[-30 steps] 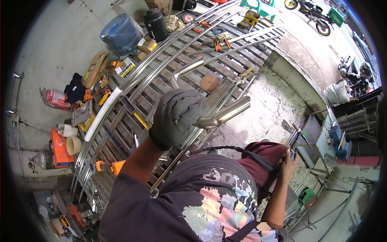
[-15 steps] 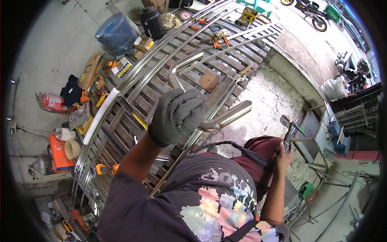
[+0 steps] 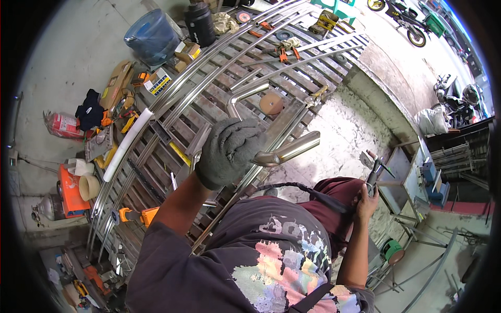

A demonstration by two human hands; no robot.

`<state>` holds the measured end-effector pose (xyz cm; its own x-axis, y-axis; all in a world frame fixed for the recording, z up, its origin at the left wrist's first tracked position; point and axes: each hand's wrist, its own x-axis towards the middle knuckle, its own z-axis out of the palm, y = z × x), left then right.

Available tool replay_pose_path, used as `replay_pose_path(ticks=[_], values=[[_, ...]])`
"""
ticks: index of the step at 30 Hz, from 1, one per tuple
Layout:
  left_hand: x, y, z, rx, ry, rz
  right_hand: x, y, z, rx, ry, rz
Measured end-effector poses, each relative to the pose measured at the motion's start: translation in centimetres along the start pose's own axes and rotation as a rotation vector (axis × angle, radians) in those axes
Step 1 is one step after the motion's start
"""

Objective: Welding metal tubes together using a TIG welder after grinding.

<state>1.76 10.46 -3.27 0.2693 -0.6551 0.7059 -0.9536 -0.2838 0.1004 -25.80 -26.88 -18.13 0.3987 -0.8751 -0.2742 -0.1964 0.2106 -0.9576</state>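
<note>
My left hand (image 3: 229, 151), in a dark grey work glove, is closed around the middle of a bent shiny metal tube (image 3: 300, 147). One arm of the tube rises beyond the glove over the slatted metal bench; its other arm angles out to the right. The glove hides the part between. Off to the right, my bare right hand (image 3: 367, 202) grips what looks like a welding torch (image 3: 373, 175), with a dark handle and a pinkish-brown nozzle pointing away from me. A black cable (image 3: 297, 187) runs across my lap.
Long curved metal tubes (image 3: 201, 78) lie along the slatted bench (image 3: 222, 96). A brown disc (image 3: 271, 104) and orange clamps (image 3: 283, 55) are on it. A blue bucket (image 3: 151, 39) and an orange machine (image 3: 73, 190) stand left. A metal frame stand (image 3: 399, 180) is at right.
The tube in my left hand has tipped slightly, its far arm lower and its right end shifted a little left. The view has shifted slightly. My right hand stays almost still with the torch.
</note>
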Motion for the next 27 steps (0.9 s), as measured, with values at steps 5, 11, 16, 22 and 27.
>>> replay_pose_path(ticks=[5, 11, 16, 22, 27], values=[[-0.4, 0.1, 0.3, -0.021, -0.003, -0.023, 0.2, -0.1, 0.1, 0.001, 0.011, -0.024], [-0.2, 0.7, -0.1, -0.118, -0.032, -0.120, 0.0, -0.7, 0.2, -0.004, -0.002, -0.019], [1.5, 2.0, -1.6, -0.387, -0.040, -0.257, 0.4, -0.3, -0.2, -0.079, -0.011, -0.061], [2.4, 2.8, -2.8, -0.507, -0.123, -0.277, -0.1, -0.8, 0.2, -0.049, 0.013, -0.035], [2.3, 3.4, -3.4, -0.728, -0.193, -0.471, 0.1, -0.1, -0.3, -0.057, 0.016, -0.059]])
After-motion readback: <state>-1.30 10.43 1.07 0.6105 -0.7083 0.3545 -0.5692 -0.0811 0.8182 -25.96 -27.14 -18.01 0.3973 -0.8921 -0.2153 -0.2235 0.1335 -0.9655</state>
